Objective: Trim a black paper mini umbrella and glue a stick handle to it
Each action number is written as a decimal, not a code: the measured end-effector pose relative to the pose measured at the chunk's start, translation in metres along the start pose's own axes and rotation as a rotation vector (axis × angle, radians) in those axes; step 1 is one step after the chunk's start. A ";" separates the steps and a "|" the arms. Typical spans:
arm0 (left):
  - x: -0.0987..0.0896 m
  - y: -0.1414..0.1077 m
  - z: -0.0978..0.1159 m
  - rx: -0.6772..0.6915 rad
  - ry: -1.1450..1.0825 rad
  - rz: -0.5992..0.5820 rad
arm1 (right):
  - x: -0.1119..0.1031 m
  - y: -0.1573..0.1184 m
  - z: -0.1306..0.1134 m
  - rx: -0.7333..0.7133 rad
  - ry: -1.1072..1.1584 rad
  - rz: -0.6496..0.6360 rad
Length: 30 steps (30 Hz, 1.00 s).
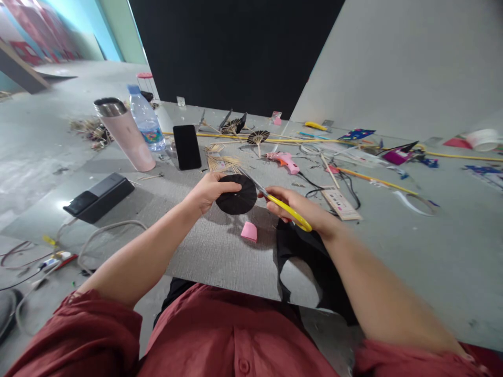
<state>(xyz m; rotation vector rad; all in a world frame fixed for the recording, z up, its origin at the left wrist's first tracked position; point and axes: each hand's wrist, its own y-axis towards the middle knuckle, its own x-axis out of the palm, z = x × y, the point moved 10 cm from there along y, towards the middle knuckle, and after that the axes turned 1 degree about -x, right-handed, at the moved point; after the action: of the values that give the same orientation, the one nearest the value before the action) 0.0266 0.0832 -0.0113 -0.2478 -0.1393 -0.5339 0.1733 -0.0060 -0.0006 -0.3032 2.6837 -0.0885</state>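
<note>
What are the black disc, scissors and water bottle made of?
The black disc: probably thin paper or cloth, matt, with faint radial lines. The scissors: handles likely plastic, glossy yellow; blades apparently metal, grey and shiny. The bottle: probably clear plastic, its see-through wall glossy.

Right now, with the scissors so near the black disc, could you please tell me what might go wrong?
The yellow-handled scissors in the right hand angle toward the left hand, so a slip might nick it. Their blades sit close to the rim of the black disc and could cut in too far. The black sheet lies at the near edge of the table and might slide off.
</note>
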 end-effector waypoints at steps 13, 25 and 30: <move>0.001 0.000 0.001 0.008 0.007 0.001 | 0.002 0.001 0.000 -0.015 0.018 -0.010; 0.000 0.001 0.001 -0.013 0.017 -0.020 | -0.001 0.001 -0.003 -0.013 0.026 0.007; 0.001 0.001 -0.003 -0.034 -0.020 -0.018 | -0.015 -0.002 -0.004 0.002 0.001 0.147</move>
<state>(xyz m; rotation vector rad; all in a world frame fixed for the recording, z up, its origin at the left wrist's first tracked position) 0.0285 0.0827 -0.0141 -0.2856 -0.1519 -0.5522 0.1849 -0.0044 0.0097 -0.1042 2.6972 -0.0474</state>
